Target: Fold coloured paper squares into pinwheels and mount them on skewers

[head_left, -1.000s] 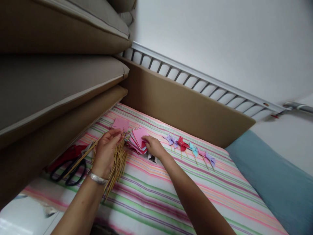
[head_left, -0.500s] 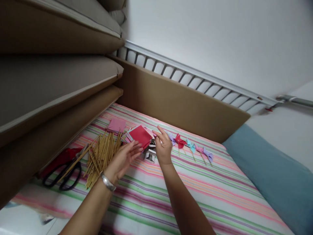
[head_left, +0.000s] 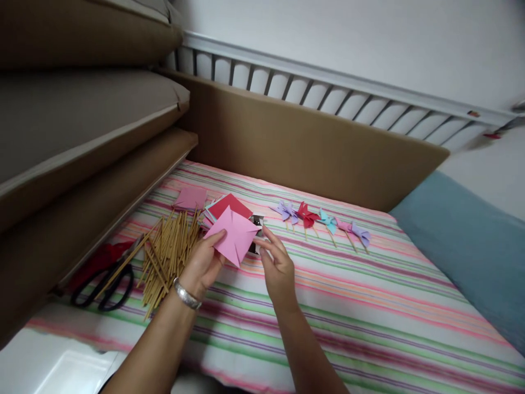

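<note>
— Pink square paper sheet [head_left: 234, 236] with creased diagonals: pinched at its left corner by the left hand [head_left: 204, 265], thumb on top and fingers beneath, closed on the paper. Held tilted just above the striped cloth, in front of the stack of coloured paper squares [head_left: 225, 209].

— And the right hand [head_left: 279, 268]?

— Fingers spread and loose, tips touching the sheet's right corner, not clamped on anything. Silver bangle [head_left: 186, 294] on the left wrist.

— Best way to handle it?

— Probably a light pinch only, near the corner, so as not to add stray creases. Better to support the opposite corner with the other fingertips and keep the sheet level while turning it. Thin paper, likely to buckle under a hard squeeze.

— Close by?

— Heap of thin bamboo sticks [head_left: 169, 253] just left of the hands; black-handled scissors [head_left: 103, 285] further left, beside something red. Single pink square [head_left: 190, 198] lying apart, behind the sticks. Small black-and-white object [head_left: 257, 221] partly hidden behind the sheet; hard to tell what. Row of small paper pinwheels on sticks [head_left: 324, 221], purple, red, blue, pink, well to the right.

— Surface and room?

— Bedding in pink, green and purple stripes [head_left: 369, 306]; blue sheet [head_left: 463, 241] at right. Brown padded board [head_left: 311, 148] along the far edge, white slatted rail [head_left: 328, 87] above it, plain white wall behind. Stacked brown cushions [head_left: 82, 115] on the left.
</note>
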{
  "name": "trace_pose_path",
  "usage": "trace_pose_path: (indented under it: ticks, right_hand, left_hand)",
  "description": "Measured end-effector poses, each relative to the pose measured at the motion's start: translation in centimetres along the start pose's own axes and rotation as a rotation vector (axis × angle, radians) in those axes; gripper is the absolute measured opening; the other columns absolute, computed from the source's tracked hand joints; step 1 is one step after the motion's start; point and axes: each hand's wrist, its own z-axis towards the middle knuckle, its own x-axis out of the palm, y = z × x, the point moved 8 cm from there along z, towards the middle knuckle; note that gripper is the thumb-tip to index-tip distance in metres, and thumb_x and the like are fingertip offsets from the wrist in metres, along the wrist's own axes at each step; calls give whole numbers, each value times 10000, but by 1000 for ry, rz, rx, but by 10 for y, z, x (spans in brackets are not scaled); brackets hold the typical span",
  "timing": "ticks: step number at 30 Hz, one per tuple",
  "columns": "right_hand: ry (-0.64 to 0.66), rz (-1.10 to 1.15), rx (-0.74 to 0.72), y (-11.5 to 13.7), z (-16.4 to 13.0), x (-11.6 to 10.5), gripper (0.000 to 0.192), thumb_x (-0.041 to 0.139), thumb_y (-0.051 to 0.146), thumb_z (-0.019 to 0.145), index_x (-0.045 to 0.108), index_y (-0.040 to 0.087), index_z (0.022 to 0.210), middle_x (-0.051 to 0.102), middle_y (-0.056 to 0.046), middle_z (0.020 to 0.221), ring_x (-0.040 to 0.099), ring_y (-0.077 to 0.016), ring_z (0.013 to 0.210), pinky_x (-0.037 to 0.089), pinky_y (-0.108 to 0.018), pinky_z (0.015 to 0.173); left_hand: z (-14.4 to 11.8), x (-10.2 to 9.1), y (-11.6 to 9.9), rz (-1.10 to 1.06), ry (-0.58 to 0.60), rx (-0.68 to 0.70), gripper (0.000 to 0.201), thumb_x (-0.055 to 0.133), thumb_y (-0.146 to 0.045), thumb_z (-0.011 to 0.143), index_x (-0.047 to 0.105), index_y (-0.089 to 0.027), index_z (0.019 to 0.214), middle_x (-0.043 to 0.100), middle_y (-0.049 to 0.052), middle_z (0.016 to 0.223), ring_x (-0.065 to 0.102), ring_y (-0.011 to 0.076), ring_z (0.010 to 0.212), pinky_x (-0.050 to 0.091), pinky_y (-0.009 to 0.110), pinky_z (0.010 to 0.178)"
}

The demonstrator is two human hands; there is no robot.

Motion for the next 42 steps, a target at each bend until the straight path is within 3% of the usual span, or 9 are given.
trace_pose_path:
  ticks: [5,8,11,15,19,22,24,33,42]
  right_hand:
    - [-105,495,472,-32,-3,-3,269,614,316,783,634,208,1029,673,-75,1049,639,-208,931,495,-398,837]
    - [-97,660,594,-35,-6,3,323,673,335,724,623,192,1008,692,-48,908,649,-182,794,518,-346,723]
    - [-82,730,617,-33,-6,5,306,690,346,703,631,196,963,690,-25,834,638,-164,727,517,-325,678]
    - [-127,561,474,-22,-3,-5,258,632,339,770,635,203,989,686,-45,942,638,-178,797,511,-344,726]
    - [-183,110,98,13,0,-21,186,581,251,817,655,227,986,641,-68,1091,573,-218,1042,450,-412,909]
    - [-104,-173,-209,43,-3,-11,202,560,175,818,676,257,963,567,-68,1232,476,-234,1181,368,-456,1008]
    - [-42,-256,-297,49,-5,-1,227,537,145,824,679,263,957,520,-66,1299,418,-245,1244,345,-478,1029]
    - [161,-351,-363,46,-14,30,258,490,90,823,672,235,935,312,-46,1471,205,-277,1380,296,-516,1065]
    - [160,-351,-374,49,-13,30,106,582,164,805,670,223,803,331,-50,1461,210,-290,1374,293,-525,1057]
  left_hand:
    - [1,11,3,-18,64,0,187,594,-48,756,664,-74,927,716,114,946,675,156,774,567,234,693]
    - [-1,17,7,-16,124,-1,203,583,-63,773,664,-80,958,718,110,947,677,152,780,566,228,703]
    - [-4,20,8,-6,164,0,209,567,-72,791,663,-85,977,718,103,952,678,152,801,566,230,724]
    - [-8,20,5,-8,190,0,241,546,-74,806,652,-87,1023,713,111,982,677,164,851,562,247,768]
    - [-8,17,0,-24,169,13,271,554,-73,801,641,-87,1057,706,117,1015,672,174,887,553,259,804]
    - [-8,13,-3,-16,137,22,300,575,-80,786,631,-82,1081,704,128,1021,674,187,888,550,279,819]
    - [-8,12,-4,-9,135,29,302,584,-87,782,631,-76,1079,706,131,1014,676,194,881,551,289,820]
    - [-6,2,-11,-11,109,48,274,582,-88,779,646,-73,1046,713,121,977,670,193,883,553,285,800]
    - [-5,0,-9,38,91,66,251,620,-99,749,656,-77,997,720,122,941,679,190,805,557,249,671]
